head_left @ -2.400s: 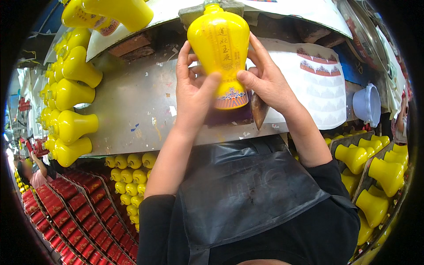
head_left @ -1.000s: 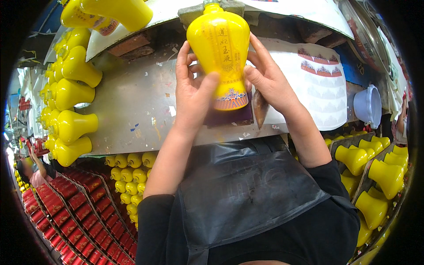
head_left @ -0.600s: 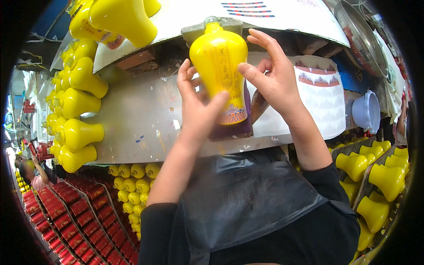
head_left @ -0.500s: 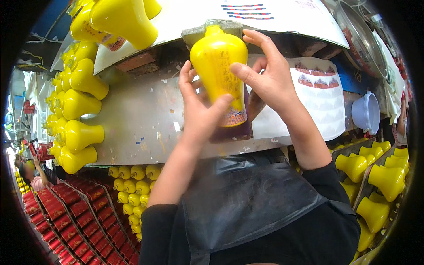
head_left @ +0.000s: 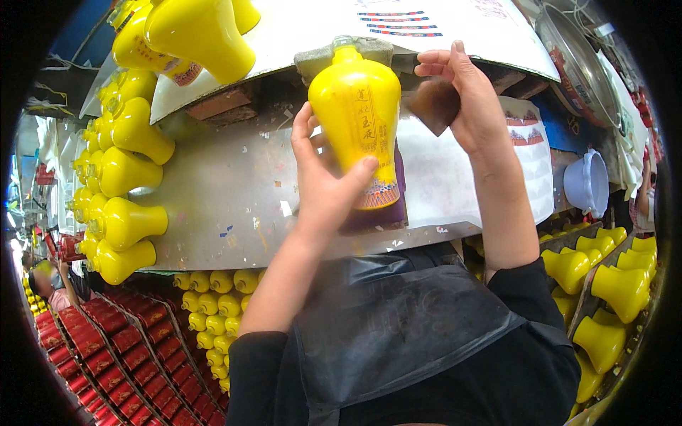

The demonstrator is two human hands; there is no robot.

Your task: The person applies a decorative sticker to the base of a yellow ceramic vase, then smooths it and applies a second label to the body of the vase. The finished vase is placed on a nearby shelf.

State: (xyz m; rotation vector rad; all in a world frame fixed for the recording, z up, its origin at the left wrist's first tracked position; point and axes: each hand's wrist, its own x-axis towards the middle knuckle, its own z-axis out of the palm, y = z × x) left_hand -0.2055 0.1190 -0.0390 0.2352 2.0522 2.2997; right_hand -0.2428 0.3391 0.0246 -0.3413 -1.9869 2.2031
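A glossy yellow bottle lies tilted over the bench, its clear-capped neck against a grey padded rest and its base toward me. Dark lettering runs down its front, and a patterned band circles the base. My left hand grips its lower left side, thumb across the front. To the right of the bottle and apart from it, my right hand holds a flat brown scraper-like piece. A purple cloth lies beneath the bottle.
Yellow bottles line the bench's left side, with more standing on the white board. Printed label sheets lie at right near a pale blue bucket. Red boxes stack at lower left. Another person is at far left.
My right hand has moved off the bottle, up and to the right, and the brown piece now shows plainly in it. My left hand still holds the bottle.
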